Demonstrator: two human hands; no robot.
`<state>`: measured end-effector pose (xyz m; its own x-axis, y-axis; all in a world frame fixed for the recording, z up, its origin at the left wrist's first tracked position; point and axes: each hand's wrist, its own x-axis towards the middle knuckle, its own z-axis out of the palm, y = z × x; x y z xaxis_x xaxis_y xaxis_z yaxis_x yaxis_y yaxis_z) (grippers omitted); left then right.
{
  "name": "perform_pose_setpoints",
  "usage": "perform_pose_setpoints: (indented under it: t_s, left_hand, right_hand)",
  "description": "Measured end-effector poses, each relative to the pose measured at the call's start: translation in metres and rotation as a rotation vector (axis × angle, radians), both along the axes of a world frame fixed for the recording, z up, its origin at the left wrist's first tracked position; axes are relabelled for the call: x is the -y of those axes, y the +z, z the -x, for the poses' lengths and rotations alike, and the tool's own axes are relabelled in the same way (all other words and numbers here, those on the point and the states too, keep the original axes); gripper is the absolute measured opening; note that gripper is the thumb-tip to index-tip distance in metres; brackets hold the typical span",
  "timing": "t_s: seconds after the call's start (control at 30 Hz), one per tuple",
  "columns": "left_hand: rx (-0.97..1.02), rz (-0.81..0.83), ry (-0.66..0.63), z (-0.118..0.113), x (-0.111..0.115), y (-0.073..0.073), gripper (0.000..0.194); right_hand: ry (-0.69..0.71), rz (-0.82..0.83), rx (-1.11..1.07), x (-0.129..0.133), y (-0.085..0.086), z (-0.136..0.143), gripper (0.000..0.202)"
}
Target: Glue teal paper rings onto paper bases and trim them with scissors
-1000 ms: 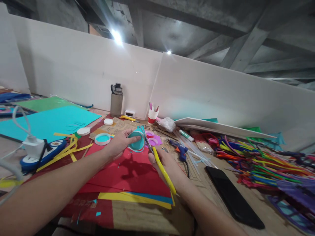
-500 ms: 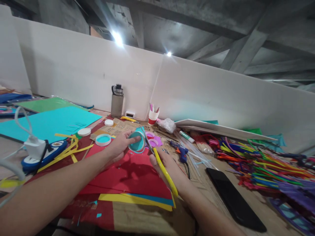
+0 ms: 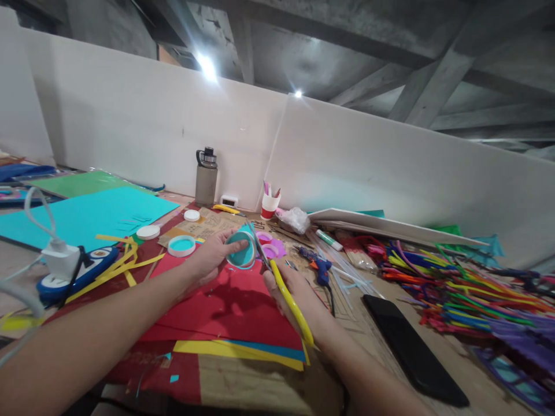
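Turquoise piece (image 3: 243, 256) is pinched in our left hand (image 3: 211, 253); our right hand (image 3: 306, 293) grips scissors (image 3: 292, 301); we advise short snips along its edge.

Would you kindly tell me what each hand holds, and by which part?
Left hand: round turquoise piece, by its left side. Right hand: scissors, by the yellow handles.

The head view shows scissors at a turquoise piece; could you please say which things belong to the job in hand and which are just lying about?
Seemingly in the job:
- left hand, holding turquoise piece
- right hand, holding scissors

Seemingly lying about:
- bottle
- phone
- glue gun
- cutter
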<state>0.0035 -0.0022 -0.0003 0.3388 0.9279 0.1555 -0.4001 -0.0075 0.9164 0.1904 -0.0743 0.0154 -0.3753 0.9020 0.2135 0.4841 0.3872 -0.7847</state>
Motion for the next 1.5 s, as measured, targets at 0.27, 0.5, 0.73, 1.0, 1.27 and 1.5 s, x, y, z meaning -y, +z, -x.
perform_pose_setpoints:
  t_s: [0.27, 0.5, 0.73, 1.0, 1.27, 1.5]
  left_hand:
    - [-0.012, -0.015, -0.009, 0.000, 0.001, 0.001, 0.026]
    - [-0.053, -0.049, -0.015, 0.002, 0.000, 0.004, 0.030]
    - [-0.070, -0.065, -0.015, 0.002, -0.001, 0.004, 0.030]
    - [-0.081, -0.039, -0.030, 0.004, 0.000, 0.008, 0.028]
    - [-0.131, -0.059, -0.054, 0.008, -0.002, 0.009, 0.027]
    - [-0.120, -0.072, -0.072, 0.010, -0.005, 0.006, 0.025]
  right_hand:
    - [-0.021, -0.064, 0.051, 0.002, 0.004, 0.000, 0.028]
    - [-0.036, -0.076, 0.076, 0.004, 0.004, -0.001, 0.031]
    - [-0.027, -0.080, 0.067, 0.003, 0.004, -0.001, 0.033]
    - [-0.034, -0.074, 0.073, 0.003, 0.002, -0.002, 0.026]
    - [-0.037, -0.063, 0.069, 0.002, 0.004, -0.003, 0.024]
    - [-0.019, -0.043, 0.041, 0.003, 0.004, -0.002, 0.024]
